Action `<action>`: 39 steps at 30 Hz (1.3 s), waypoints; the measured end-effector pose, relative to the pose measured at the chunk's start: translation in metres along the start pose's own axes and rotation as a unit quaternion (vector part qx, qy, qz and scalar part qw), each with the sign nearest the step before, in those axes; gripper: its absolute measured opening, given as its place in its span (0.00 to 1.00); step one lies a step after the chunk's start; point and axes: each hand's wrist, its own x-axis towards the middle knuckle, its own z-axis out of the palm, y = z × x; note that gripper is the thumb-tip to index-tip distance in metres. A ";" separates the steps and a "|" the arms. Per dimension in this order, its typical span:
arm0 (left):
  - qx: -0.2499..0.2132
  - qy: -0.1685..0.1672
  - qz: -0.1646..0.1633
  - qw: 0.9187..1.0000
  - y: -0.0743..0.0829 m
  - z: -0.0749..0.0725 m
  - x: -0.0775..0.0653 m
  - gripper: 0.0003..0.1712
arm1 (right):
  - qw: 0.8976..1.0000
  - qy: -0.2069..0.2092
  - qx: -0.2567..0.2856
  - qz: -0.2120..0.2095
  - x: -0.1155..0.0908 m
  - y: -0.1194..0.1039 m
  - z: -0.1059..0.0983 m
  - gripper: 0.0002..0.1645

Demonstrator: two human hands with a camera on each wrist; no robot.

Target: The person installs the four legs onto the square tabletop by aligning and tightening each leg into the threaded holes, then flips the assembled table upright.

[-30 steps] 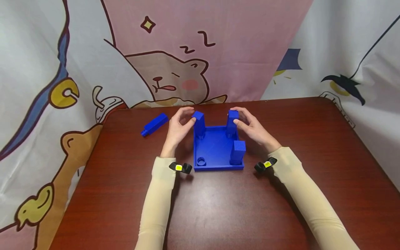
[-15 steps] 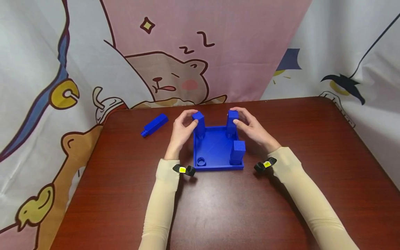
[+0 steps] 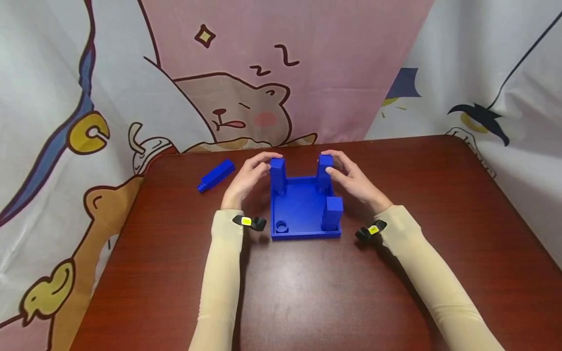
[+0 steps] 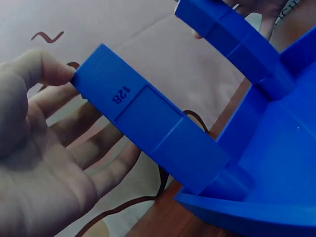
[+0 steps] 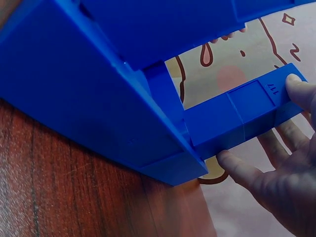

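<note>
A square blue tray (image 3: 303, 209) lies on the table with three upright square blue posts at its corners. My left hand (image 3: 247, 180) pinches the top of the far-left post (image 3: 278, 175), its thumb on the near edge and fingers behind; this post (image 4: 148, 118) bears the number 128. At the far-right post (image 3: 324, 173), my right hand (image 3: 355, 181) grips the top between thumb and fingers; "117" shows on that post (image 5: 247, 108). The near-right post (image 3: 332, 213) stands untouched. A round socket (image 3: 281, 226) shows at the near-left corner.
A loose blue post (image 3: 216, 175) with a narrow round end lies left of my left hand. The dark red wooden table (image 3: 303, 292) reaches back to a printed cartoon curtain (image 3: 281, 73) behind its far edge.
My left hand moves right onto the far-left post, then swings back left while still at its top. The post has turned slightly, its face now squarer to view. The right hand stays on its post.
</note>
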 end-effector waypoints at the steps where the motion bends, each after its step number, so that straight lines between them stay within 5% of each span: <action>1: -0.004 -0.008 -0.004 1.000 0.000 -0.001 0.001 0.21 | 1.000 -0.001 0.001 0.000 0.000 0.000 0.000 0.27; 11: -0.071 -0.052 0.017 0.996 -0.004 -0.004 0.008 0.23 | 1.000 -0.003 0.003 -0.001 0.002 -0.001 0.003 0.27; 19: -0.085 -0.020 0.043 0.995 -0.004 -0.005 -0.004 0.22 | 1.000 0.000 -0.002 -0.003 0.000 0.000 0.003 0.27; 26: 0.010 0.036 0.060 0.997 0.019 0.001 -0.021 0.21 | 1.000 0.003 0.001 -0.006 -0.001 0.000 0.001 0.27; 32: 0.104 0.092 0.075 0.987 0.041 0.022 -0.032 0.24 | 1.000 0.002 -0.001 -0.001 -0.002 -0.002 0.000 0.27; 39: 0.112 0.145 0.081 0.980 0.040 0.031 -0.032 0.20 | 1.000 0.001 0.000 -0.005 -0.001 -0.001 0.001 0.27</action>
